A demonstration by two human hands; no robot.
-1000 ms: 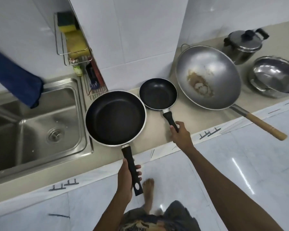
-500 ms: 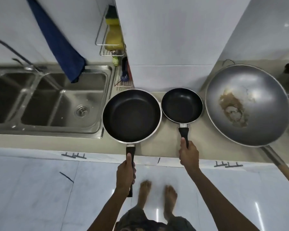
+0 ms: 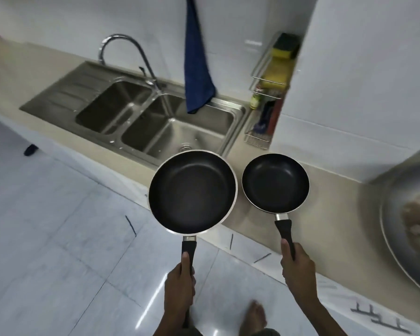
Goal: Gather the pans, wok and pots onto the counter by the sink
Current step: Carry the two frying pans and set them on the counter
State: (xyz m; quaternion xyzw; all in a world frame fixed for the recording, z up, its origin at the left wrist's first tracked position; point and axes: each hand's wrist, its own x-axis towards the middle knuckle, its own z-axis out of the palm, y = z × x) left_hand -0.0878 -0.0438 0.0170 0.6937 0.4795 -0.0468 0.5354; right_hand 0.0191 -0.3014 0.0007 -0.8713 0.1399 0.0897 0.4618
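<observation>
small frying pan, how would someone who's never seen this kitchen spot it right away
Find the steel double sink and go right along the beige counter. Two black nonstick pans sit side by side there; the small frying pan is the right one, held by the right hand, clearly narrower than the large frying pan.

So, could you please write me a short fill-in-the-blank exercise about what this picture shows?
1. The left hand holds the handle of the ____ of the two black frying pans.
2. The small pan is held by the ____ hand.
3. A ____ cloth hangs on the wall above the sink.
4. The sink has ____ basins.

Missing words: larger; right; blue; two
</observation>
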